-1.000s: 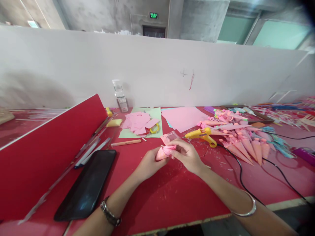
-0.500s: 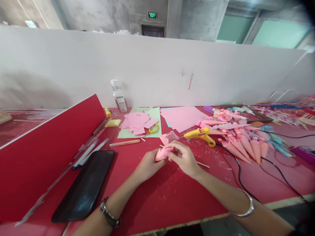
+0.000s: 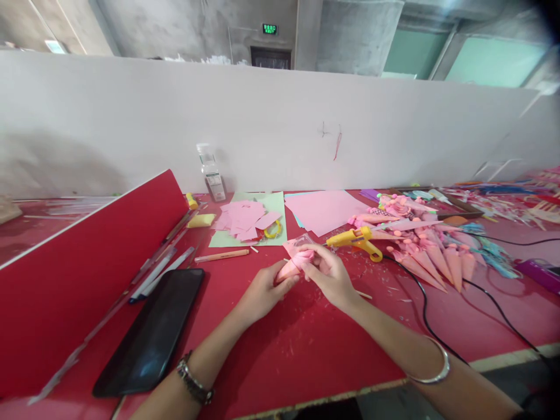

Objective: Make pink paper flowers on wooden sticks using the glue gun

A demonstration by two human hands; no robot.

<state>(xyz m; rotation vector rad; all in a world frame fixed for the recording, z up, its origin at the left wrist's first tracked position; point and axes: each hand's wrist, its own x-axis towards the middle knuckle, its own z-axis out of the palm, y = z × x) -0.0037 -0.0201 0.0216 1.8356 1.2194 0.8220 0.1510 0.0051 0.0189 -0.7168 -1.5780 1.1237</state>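
Note:
Over the middle of the table, a pink paper cone (image 3: 290,268) is held between my two hands, tilted up toward the right. My left hand (image 3: 266,293) is closed around its lower left part, the thumb lying along the near side. The fingers of my right hand (image 3: 333,281) close on its upper right end, which looks folded; they partly hide it. Just behind the cone lie pink paper and a clear plastic piece (image 3: 305,240). A yellow glue gun (image 3: 356,238) rests to the right of these, its nozzle pointing left.
Many pink paper cones (image 3: 437,256) are piled at right, near the glue gun's black cable (image 3: 422,291). Pink paper scraps (image 3: 245,219) and pink sheets (image 3: 328,210) lie behind. At left are a black phone (image 3: 151,332), a pencil (image 3: 223,255) and a red upright board (image 3: 87,280).
The cone has turned so that more of its side and folded end shows. My right fingers have shifted up and right along it, and my left thumb now lies against its near side.

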